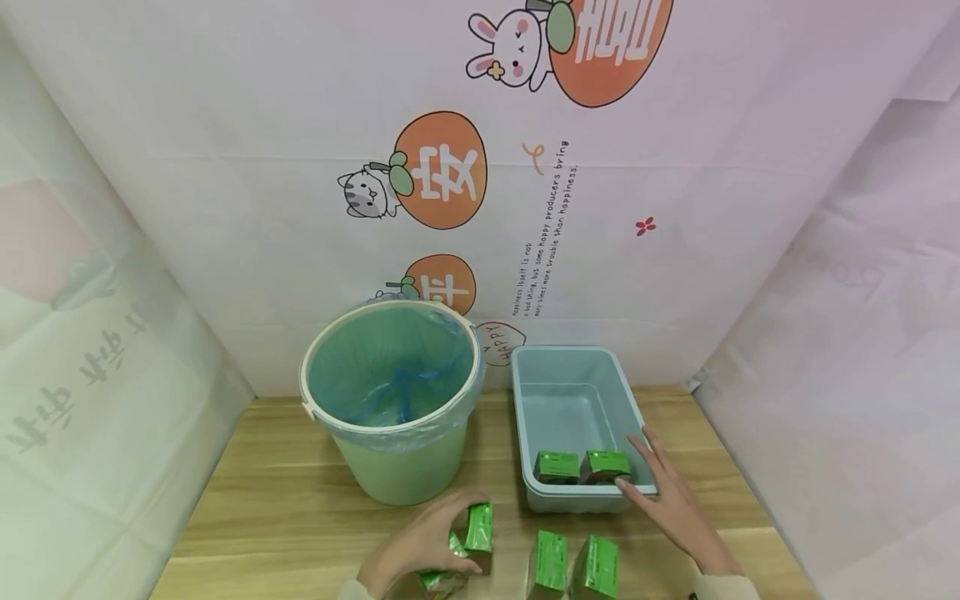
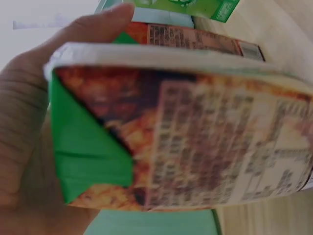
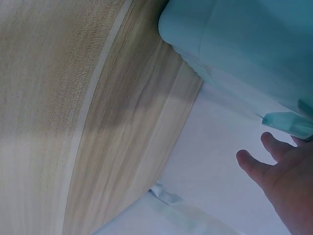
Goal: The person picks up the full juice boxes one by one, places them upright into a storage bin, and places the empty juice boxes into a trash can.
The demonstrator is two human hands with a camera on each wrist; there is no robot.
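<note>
In the head view my left hand [image 1: 427, 540] curls round a small green-topped carton [image 1: 480, 527] on the table, thumb in front and fingers behind. More green-topped cartons sit beneath that palm, partly hidden. The left wrist view has a carton [image 2: 195, 142] with a food picture and print close to the camera, and a second carton [image 2: 200, 38] behind it by a finger. My right hand [image 1: 675, 500] spreads its fingers over the front right corner of a light blue tub [image 1: 577, 492]. Its thumb is beside the right one of two cartons [image 1: 606, 463] inside the tub.
A pale green bucket [image 1: 405, 467] with a clear liner stands left of the tub. Two more green-topped cartons [image 1: 550, 560] stand in front of the tub. The wooden table [image 1: 247, 500] is bounded by printed cloth walls [image 1: 300, 275] at the back and sides.
</note>
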